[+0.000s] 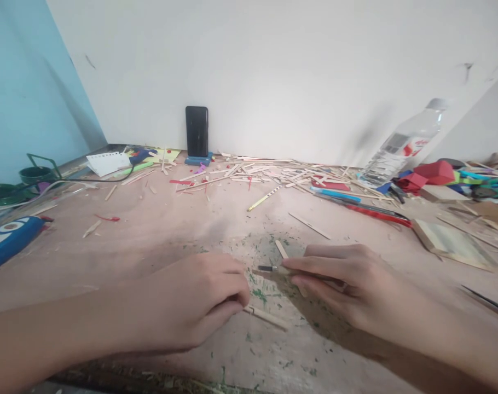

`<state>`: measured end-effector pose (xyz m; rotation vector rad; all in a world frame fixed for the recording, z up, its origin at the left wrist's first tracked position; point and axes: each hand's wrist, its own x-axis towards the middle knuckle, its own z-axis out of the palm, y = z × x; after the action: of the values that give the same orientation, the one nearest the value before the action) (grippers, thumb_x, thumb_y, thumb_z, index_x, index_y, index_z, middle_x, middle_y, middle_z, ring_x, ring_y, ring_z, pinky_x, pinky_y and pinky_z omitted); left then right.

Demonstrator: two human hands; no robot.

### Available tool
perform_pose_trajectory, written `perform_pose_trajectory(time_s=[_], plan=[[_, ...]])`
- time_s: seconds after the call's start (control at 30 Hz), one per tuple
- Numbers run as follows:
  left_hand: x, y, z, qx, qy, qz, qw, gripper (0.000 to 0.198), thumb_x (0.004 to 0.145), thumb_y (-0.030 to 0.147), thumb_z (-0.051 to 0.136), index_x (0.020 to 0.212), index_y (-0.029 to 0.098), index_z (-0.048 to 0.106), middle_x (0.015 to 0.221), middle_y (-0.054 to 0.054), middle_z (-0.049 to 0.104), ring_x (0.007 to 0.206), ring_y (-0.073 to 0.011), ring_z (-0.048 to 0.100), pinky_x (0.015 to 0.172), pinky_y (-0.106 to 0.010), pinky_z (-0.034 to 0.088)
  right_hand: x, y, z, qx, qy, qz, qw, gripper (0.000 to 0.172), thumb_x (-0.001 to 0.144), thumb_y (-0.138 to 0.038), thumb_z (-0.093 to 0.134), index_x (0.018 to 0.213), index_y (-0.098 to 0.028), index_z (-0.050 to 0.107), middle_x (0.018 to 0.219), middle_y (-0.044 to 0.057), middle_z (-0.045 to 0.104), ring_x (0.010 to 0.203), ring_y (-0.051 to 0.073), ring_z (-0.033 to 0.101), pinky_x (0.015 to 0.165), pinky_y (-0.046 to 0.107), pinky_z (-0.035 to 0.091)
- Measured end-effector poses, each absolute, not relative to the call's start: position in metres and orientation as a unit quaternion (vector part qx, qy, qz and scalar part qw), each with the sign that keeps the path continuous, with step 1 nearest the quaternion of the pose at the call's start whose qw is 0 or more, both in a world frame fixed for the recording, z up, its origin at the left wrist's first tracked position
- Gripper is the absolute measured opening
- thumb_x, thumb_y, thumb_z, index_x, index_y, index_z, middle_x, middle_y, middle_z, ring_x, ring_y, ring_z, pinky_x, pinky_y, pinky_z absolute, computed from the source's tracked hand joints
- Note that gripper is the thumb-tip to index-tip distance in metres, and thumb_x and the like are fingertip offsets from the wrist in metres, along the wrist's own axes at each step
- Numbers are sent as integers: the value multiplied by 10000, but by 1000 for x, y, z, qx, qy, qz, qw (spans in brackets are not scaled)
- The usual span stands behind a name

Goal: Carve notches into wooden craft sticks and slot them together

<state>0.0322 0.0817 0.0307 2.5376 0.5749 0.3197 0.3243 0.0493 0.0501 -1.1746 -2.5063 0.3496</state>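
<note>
Wooden stick (266,318) low and centre on the tabletop (158,235). It lies flat, and your left hand (191,306) has its near end, grip pressed together with the fingertips pinching the wood against the board. Your right hand (347,284) sits just beside it, grip closed along the handle of a craft knife (269,268), dark tip pointing left toward your other hand. A second stick (282,249) lies slantwise under the knife and your fingers; I can't tell whether the blade touches it. The two hands are near each other but apart, over a patch of scored, green-flecked board (259,295). This reads as the set-up for a cut: one piece pinned, blade in hand, nothing parted yet. A clean stroke here would call for the stick held dead flat, the blade brought square onto the wood, and your left fingertips kept clear of the edge's path. Further back are the loose heap of sticks (265,172), the red-handled tool (380,214), the bottle (400,145) and the propped phone (197,131), all well apart.
</note>
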Motion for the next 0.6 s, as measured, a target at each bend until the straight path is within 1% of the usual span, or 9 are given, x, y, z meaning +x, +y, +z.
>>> perform_pose_trajectory(time_s=[0.13, 0.2, 0.27, 0.37, 0.5, 0.6], plan=[[29, 82, 27, 938, 235, 135, 218, 268, 1068, 182, 484, 1220, 264, 689, 1138, 5, 713, 1033, -174, 654, 888, -315, 473, 327, 52, 45, -422, -882, 111, 180, 224, 1081, -258, 563, 1159, -218, 769, 916, 58, 745, 793, 189, 676, 692, 320, 468], [28, 82, 26, 935, 259, 134, 204, 297, 1059, 188, 495, 1260, 293, 686, 1150, 11, 703, 1024, -177, 657, 876, -321, 477, 328, 52, 44, -437, -873, 112, 185, 231, 1082, -277, 562, 1157, -217, 773, 920, 62, 757, 792, 195, 682, 693, 326, 476], [29, 82, 27, 934, 271, 124, 195, 294, 1052, 194, 503, 1243, 300, 700, 1120, 5, 694, 985, -182, 656, 845, -327, 478, 328, 53, 45, -456, -862, 114, 191, 234, 1083, -289, 556, 1130, -228, 777, 916, 54, 762, 771, 190, 678, 684, 325, 477], [31, 82, 32, 942, 252, 107, 195, 255, 1045, 179, 508, 1161, 267, 717, 1076, -11, 692, 969, -187, 649, 824, -323, 474, 328, 53, 47, -478, -851, 116, 185, 239, 1084, -294, 541, 1072, -246, 774, 914, 38, 757, 780, 188, 666, 690, 318, 475], [34, 82, 32, 950, 225, 103, 191, 202, 1065, 198, 510, 1044, 240, 707, 1036, -5, 697, 973, -180, 633, 840, -318, 459, 328, 53, 45, -483, -850, 116, 176, 242, 1088, -307, 531, 1054, -259, 766, 905, 25, 750, 783, 183, 651, 696, 306, 467], [34, 82, 26, 941, 237, 132, 201, 167, 1072, 237, 537, 1003, 240, 690, 1016, 9, 698, 973, -170, 635, 855, -304, 459, 329, 54, 43, -483, -852, 106, 175, 250, 1084, -310, 539, 1020, -249, 774, 879, 31, 749, 768, 181, 650, 694, 301, 466]])
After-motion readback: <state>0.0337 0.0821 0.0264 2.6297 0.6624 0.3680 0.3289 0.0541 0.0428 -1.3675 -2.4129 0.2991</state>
